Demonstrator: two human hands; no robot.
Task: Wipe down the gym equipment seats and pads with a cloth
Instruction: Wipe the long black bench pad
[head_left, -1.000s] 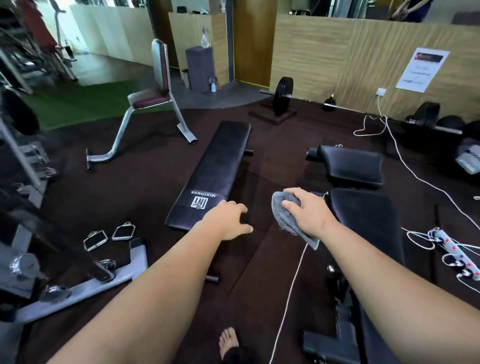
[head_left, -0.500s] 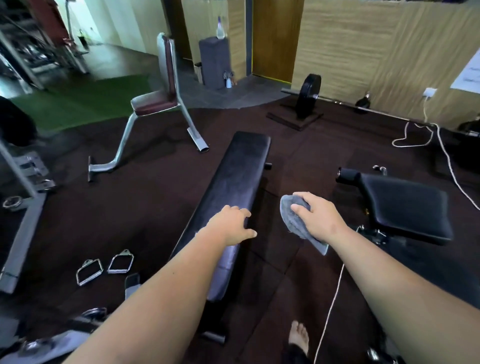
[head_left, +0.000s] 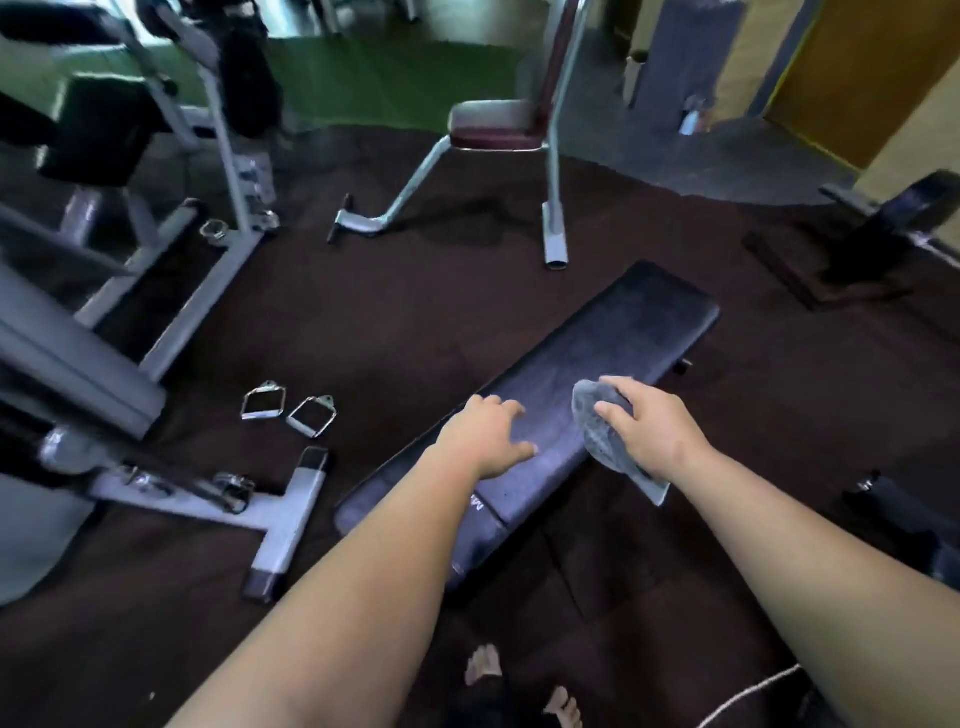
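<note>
While I look down through the head camera, both bare arms reach forward over the black flat bench (head_left: 628, 332), which runs diagonally across the dark rubber floor (head_left: 395, 322). My right hand (head_left: 652, 428) has its fingers and thumb curled round a crumpled grey cloth (head_left: 597, 441). The cloth sits at the bench pad's right-hand edge, about midway along it, and a loose corner hangs below the wrist. I cannot tell whether the cloth is pressed onto the pad or held just above it.

My left hand (head_left: 485, 439) holds nothing. Its fingers are spread and relaxed over the near half of the pad, just beside the cloth, and whether they touch the vinyl is not clear. White lettering on the near end of the pad is mostly covered by the left forearm.

Left of the bench, two metal cable handles (head_left: 288, 408) lie side by side on the floor, near the grey T-shaped foot of a machine (head_left: 283, 525). Beyond the bench stands an upright chair with a maroon seat (head_left: 493, 124) on a grey frame. A weight plate (head_left: 906, 215) sits at the far right. Two bare feet (head_left: 483, 667) show at the bottom edge, with a white cord (head_left: 748, 696) beside them.
</note>
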